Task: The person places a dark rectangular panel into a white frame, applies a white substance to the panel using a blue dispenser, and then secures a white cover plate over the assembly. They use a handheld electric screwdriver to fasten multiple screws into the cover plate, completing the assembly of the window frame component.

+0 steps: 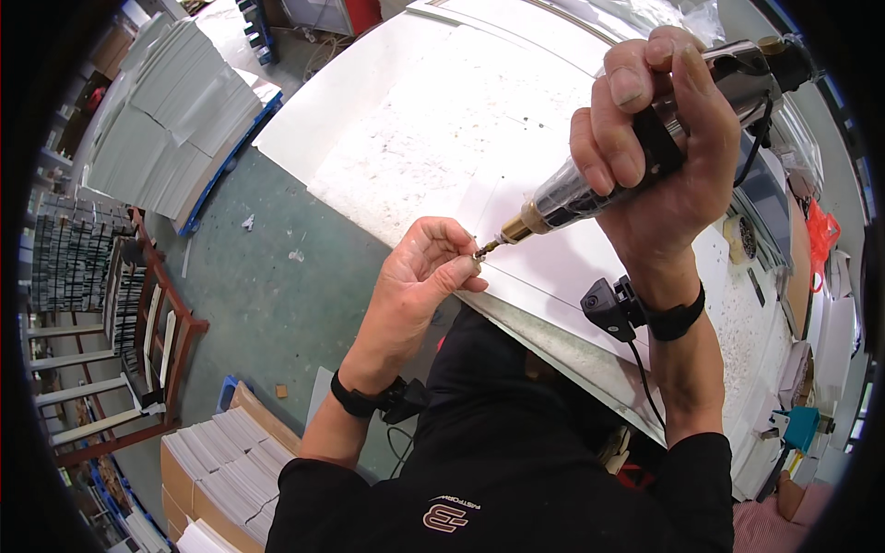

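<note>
An electric screwdriver [572, 191], silver and dark with a brass-coloured nose, is gripped in my right hand [664, 138]. It slants down to the left, and its bit [489, 247] reaches the fingertips of my left hand [426, 263]. There the left thumb and fingers are pinched together around something small at the bit's tip, too small to name. Both hands are above the near left edge of a white worktable [406, 120]. A flat white panel [525, 230] lies on the table beneath the screwdriver.
Stacked white sheets [175, 111] stand on a blue pallet at the far left. A reddish-brown metal rack [175, 327] is on the left, with a box of white strips [221, 461] nearer. At the right are a round tub [740, 238], a red bag [820, 241] and another person's arm [789, 496].
</note>
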Demonstrator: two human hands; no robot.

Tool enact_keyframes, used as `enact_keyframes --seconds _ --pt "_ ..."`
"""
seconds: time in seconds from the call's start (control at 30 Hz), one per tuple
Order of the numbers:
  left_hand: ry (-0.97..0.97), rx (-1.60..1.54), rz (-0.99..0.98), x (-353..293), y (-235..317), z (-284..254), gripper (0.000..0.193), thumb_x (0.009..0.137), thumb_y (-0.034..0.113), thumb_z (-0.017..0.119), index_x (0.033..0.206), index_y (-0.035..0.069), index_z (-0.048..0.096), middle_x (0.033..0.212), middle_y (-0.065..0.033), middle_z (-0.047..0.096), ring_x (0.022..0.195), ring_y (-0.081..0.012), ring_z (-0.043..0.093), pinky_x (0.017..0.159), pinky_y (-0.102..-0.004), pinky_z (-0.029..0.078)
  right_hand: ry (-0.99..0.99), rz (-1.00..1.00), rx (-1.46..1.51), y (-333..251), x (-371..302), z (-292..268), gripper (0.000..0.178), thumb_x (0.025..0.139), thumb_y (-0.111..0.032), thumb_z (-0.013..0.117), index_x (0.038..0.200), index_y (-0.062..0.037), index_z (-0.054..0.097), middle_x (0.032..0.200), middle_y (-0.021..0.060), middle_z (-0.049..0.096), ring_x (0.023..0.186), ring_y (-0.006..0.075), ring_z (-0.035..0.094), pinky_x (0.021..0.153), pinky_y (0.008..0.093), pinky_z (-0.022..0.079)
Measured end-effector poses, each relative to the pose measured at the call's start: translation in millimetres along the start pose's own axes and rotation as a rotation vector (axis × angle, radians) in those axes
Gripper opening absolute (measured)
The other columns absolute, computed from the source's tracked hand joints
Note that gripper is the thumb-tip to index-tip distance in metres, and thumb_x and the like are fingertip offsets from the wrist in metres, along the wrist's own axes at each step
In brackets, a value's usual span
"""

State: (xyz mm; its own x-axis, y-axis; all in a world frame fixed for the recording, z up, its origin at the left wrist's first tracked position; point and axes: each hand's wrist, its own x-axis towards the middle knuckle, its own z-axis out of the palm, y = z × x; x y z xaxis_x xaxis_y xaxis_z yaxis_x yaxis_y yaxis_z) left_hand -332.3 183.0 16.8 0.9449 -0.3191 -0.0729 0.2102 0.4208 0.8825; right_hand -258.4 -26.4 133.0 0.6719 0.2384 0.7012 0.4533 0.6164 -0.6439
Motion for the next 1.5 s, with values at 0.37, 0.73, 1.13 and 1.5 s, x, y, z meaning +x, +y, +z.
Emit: enact_keyframes --seconds 0.37,0.73,1.13,1.5 --pt "0.163 0.852 0.333 8.7 6.6 9.9 0.02 0.095 -0.005 0.065 0.112 0.003 0.057 0.1 -0.0091 0.072 0.091 -0.0159 0.069 0.074 -0.0301 0.056 0.247 0.278 -0.046 18.5 6.1 21.8 0.021 0.103 -0.024 0.062 0.095 -0.0057 0.056 0.073 0.01 0.062 0.045 0.0111 0.049 0.041 0.0261 0.04" --pt "0.129 0.915 0.414 21.1 -2.4 -2.2 0.023 0.093 -0.008 0.063 0.113 0.002 0.057 0.1 -0.0129 0.072 0.091 -0.0255 0.071 0.08 -0.0357 0.056 0.129 0.349 -0.191 22.8 6.3 29.5 0.021 0.102 -0.018 0.061 0.089 -0.002 0.061 0.07 0.0053 0.062 0.05 0.0063 0.052 0.046 0.0229 0.04" --pt "-0.036 1.377 0.838 -1.9 -12.5 -19.3 0.032 0.082 0.0 0.076 0.112 0.005 0.069 0.119 -0.0062 0.066 0.105 -0.0288 0.061 0.089 -0.039 0.054 0.021 0.29 -0.392 34.0 8.0 36.2 0.018 0.1 -0.022 0.065 0.095 -0.0057 0.06 0.071 0.0036 0.061 0.049 0.0053 0.051 0.045 0.0224 0.042" --pt "-0.091 1.464 0.846 -0.6 -2.6 -11.1 0.026 0.078 -0.001 0.075 0.102 0.004 0.069 0.108 -0.006 0.069 0.098 -0.0284 0.063 0.086 -0.0391 0.053 -0.039 0.323 -0.479 43.4 -1.5 39.2 0.029 0.086 -0.029 0.082 0.08 -0.0052 0.067 0.064 -0.0026 0.06 0.058 0.0074 0.053 0.057 0.026 0.044"
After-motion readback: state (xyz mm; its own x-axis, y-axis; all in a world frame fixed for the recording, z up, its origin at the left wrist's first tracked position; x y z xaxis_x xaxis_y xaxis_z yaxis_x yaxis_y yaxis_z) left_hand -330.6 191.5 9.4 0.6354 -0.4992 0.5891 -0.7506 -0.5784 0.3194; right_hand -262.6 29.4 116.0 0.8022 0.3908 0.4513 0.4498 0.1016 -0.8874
